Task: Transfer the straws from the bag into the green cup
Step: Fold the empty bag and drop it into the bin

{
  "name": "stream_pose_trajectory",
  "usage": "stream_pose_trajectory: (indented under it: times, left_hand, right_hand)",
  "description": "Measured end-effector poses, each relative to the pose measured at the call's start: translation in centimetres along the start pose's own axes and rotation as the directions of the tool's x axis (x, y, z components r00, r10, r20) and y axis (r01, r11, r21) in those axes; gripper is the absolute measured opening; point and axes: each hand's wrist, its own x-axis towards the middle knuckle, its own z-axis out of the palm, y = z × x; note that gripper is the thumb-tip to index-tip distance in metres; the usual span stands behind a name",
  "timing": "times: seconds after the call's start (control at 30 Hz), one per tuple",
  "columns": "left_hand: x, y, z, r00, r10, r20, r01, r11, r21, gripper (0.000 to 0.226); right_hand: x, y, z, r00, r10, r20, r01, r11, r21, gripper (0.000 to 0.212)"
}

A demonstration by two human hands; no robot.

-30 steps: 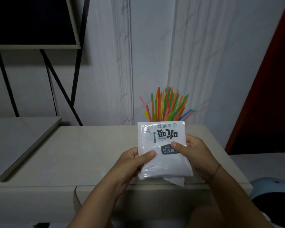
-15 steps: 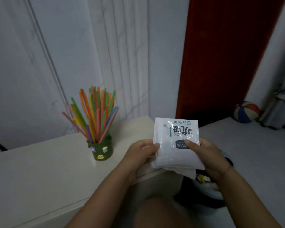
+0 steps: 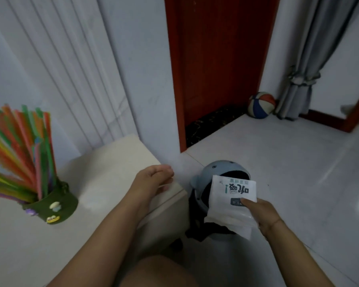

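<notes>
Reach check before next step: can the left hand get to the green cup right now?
Probably yes. The left hand is empty and open above the corner of the table; only bare surface lies between it and the green cup. The right hand holds the bag.

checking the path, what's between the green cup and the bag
Head view: only the left hand, over the table corner, lies between the green cup and the bag; tabletop beside it is bare.
</notes>
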Motion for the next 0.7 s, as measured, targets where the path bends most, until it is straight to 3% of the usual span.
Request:
stream_pose_trajectory:
  times: [0.23, 0.47, 0.7]
  left_hand:
    - [2.5, -1.8, 0.4, 1.000, -0.026, 0.011, 0.026, 1.000, -0.011, 0.015]
    - [4.4, -2.8, 0.2, 0.999, -0.046, -0.002, 0.046, 0.997, -0.067, 0.013]
    - [5.2, -3.0, 0.0, 1.000, -0.023, -0.007, 0.022, 0.996, -0.086, 0.013]
  right_hand:
    - [3.0, 2.1, -1.7, 0.987, 0.114, -0.116, -0.116, 0.993, -0.003, 0.018]
    - [7.3, 1.6, 0.5, 0.963, 0.104, -0.249, -0.096, 0.994, 0.046, 0.034]
    - [10.3, 1.7, 3.9, 0.938, 0.007, -0.347, -0.102, 0.961, -0.256, 0.034]
